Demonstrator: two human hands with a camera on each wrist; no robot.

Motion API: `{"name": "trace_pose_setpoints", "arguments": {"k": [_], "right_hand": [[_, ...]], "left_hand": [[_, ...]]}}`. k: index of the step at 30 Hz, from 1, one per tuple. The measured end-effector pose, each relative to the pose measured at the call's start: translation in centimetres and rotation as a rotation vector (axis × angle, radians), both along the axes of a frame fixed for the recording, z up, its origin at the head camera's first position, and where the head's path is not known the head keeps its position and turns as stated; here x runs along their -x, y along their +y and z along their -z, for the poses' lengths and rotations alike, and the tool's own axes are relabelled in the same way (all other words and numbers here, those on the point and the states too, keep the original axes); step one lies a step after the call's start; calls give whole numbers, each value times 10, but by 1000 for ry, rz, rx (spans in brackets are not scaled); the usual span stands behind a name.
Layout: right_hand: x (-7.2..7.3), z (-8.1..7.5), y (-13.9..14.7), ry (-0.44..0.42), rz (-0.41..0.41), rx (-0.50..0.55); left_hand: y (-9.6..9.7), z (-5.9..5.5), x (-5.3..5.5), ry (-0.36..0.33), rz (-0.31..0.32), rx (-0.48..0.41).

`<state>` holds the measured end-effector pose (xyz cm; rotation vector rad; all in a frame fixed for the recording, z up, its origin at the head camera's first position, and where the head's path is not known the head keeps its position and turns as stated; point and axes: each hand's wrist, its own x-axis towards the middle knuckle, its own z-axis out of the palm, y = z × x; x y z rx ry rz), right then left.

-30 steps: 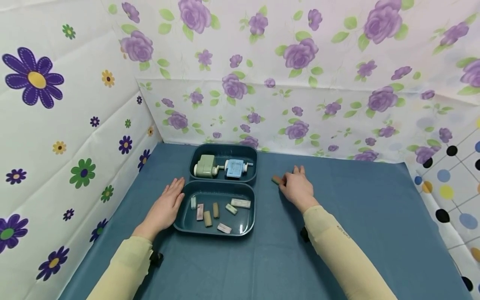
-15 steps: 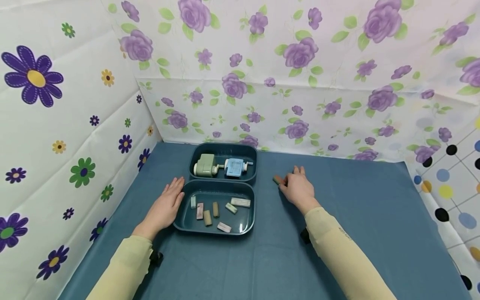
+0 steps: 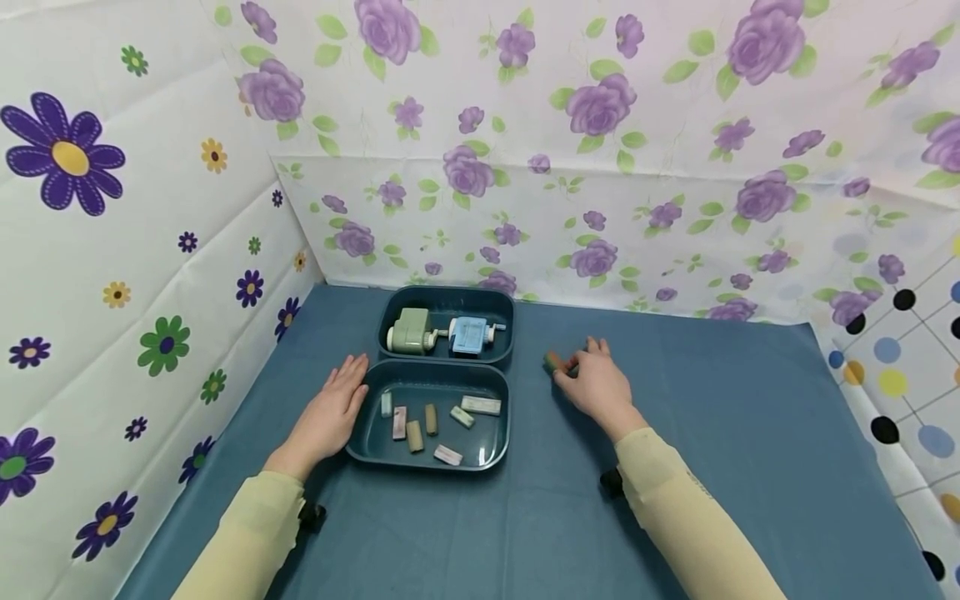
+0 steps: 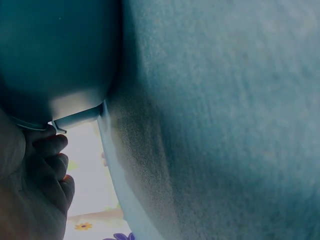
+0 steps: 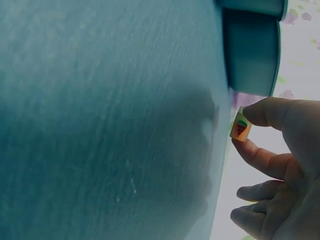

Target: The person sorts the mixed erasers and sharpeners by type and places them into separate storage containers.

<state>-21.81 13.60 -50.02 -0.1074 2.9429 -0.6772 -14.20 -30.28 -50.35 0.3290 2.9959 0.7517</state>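
Note:
My right hand (image 3: 597, 382) pinches a small eraser (image 3: 554, 362) between thumb and forefinger, to the right of the trays. In the right wrist view, the eraser (image 5: 241, 126) shows a watermelon-slice print on its end, and the other fingers are spread apart from it. My left hand (image 3: 330, 410) lies with straight fingers against the left side of the front tray (image 3: 429, 463). Several small erasers lie scattered in that tray, among them a white one (image 3: 481, 405), a pink one (image 3: 400, 423) and a brownish one (image 3: 416, 437). In the left wrist view, curled-looking fingertips (image 4: 59, 145) meet the tray's wall.
Behind the front tray stands a second dark tray (image 3: 480, 296), holding a green crank pencil sharpener (image 3: 412, 331) and a blue one (image 3: 470, 335). Blue cloth (image 3: 720, 392) covers the table. Flowered sheets (image 3: 540, 208) hang at the back and left, and a dotted one on the right.
My right hand has shifted very slightly at the same spot, and the eraser in its pinch has turned a little. The left hand and both trays stay put.

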Motion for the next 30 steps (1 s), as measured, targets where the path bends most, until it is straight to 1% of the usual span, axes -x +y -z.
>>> {"name": "trace_pose_setpoints", "arguments": {"k": [5, 10, 15, 18, 22, 25, 30], "right_hand": [[-9, -5, -1, -8, -5, 59], [-21, -13, -4, 29, -36, 126], [-38, -21, -14, 71, -84, 195], [-47, -27, -21, 94, -111, 209], [-56, -33, -30, 103, -145, 209], [-60, -37, -35, 109, -163, 198], [-61, -42, -41, 125, -172, 177]], "left_hand": [[0, 2, 0, 3, 0, -1], [-1, 3, 1, 6, 2, 5], [0, 2, 1, 4, 3, 3], [0, 1, 1, 7, 3, 2], [1, 0, 1, 7, 2, 0], [1, 1, 1, 8, 2, -3], [0, 2, 1, 11, 2, -4]]}}
